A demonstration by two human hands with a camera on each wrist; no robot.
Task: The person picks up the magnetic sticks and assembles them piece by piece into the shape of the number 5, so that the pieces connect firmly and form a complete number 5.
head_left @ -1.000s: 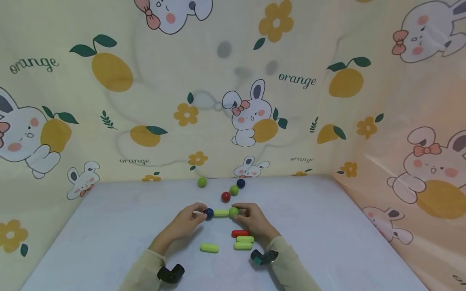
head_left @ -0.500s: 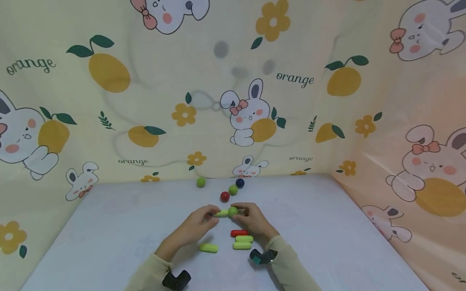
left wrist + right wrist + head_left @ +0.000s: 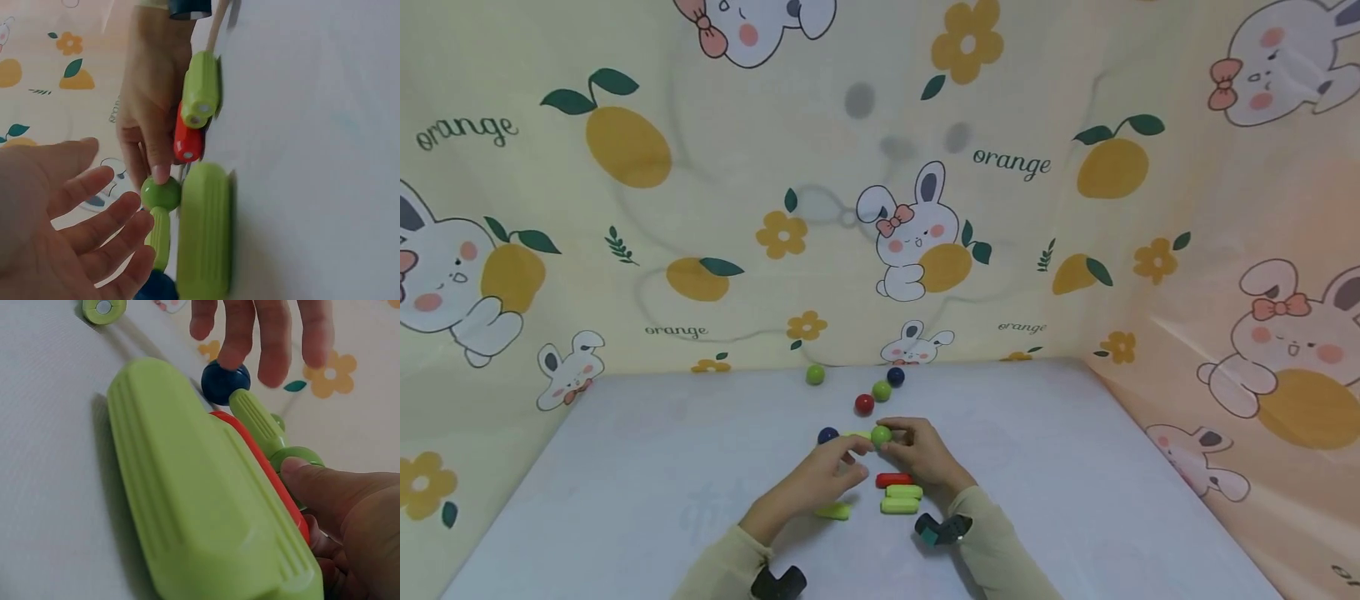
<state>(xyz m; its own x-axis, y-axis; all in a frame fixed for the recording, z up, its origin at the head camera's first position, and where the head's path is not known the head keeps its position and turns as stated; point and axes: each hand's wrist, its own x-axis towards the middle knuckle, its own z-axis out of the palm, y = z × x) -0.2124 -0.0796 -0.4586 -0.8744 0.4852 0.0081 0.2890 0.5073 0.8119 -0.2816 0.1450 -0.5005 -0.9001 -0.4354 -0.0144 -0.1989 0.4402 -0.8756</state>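
Note:
My right hand (image 3: 925, 457) pinches a green ball (image 3: 882, 436) between thumb and fingers. A light-green ribbed stick (image 3: 257, 422) joins that ball to a dark blue ball (image 3: 828, 436) at its left end. My left hand (image 3: 816, 482) is nearer the camera than this piece, its fingers spread and relaxed, holding nothing. It partly covers the stick and blue ball in the head view. Below the left hand lies a loose light-green stick (image 3: 835, 511), partly hidden by it. Beside the right hand lie a red stick (image 3: 893, 480) and two light-green sticks (image 3: 900, 505).
Farther back on the white table (image 3: 1075, 483) stand a red ball (image 3: 864, 405), a green ball (image 3: 882, 391), a dark blue ball (image 3: 896, 377) and another green ball (image 3: 816, 375). A patterned cloth wall (image 3: 737, 208) rises behind the table.
My left hand let go of the blue ball and moved right and toward the camera. My right hand has kept its grip on the green ball.

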